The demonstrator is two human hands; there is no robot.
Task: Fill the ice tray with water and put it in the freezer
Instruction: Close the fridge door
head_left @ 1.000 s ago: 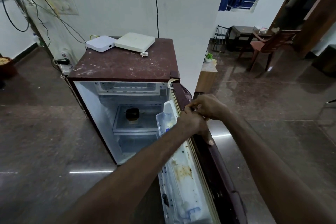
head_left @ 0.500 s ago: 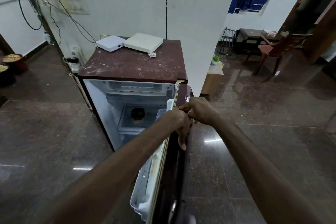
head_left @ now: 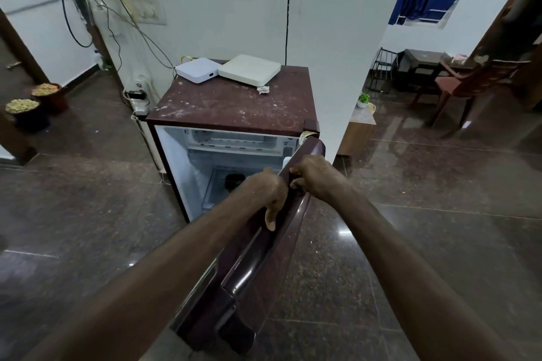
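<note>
A small maroon fridge (head_left: pixel 234 105) stands against the white wall with its door (head_left: pixel 255 267) swung partly open toward me. My left hand (head_left: pixel 271 192) is curled over the door's top edge, thumb down the outer face. My right hand (head_left: pixel 315 177) grips the same edge just to the right. Inside, the white freezer compartment (head_left: pixel 234 142) runs along the top, and a dark object (head_left: pixel 234 180) sits on the shelf below. No ice tray shows in this view.
Two flat white boxes (head_left: pixel 227 70) lie on the fridge top. Cables and a power strip (head_left: pixel 139 102) hang at the left wall. Two potted plants (head_left: pixel 32 105) stand far left. A low wooden stand (head_left: pixel 359 126) and a chair (head_left: pixel 469 82) are at the right.
The door has swung from wide open toward the fridge, so its maroon outer face now shows instead of the white inner shelves. Both hands stayed on its top edge.
</note>
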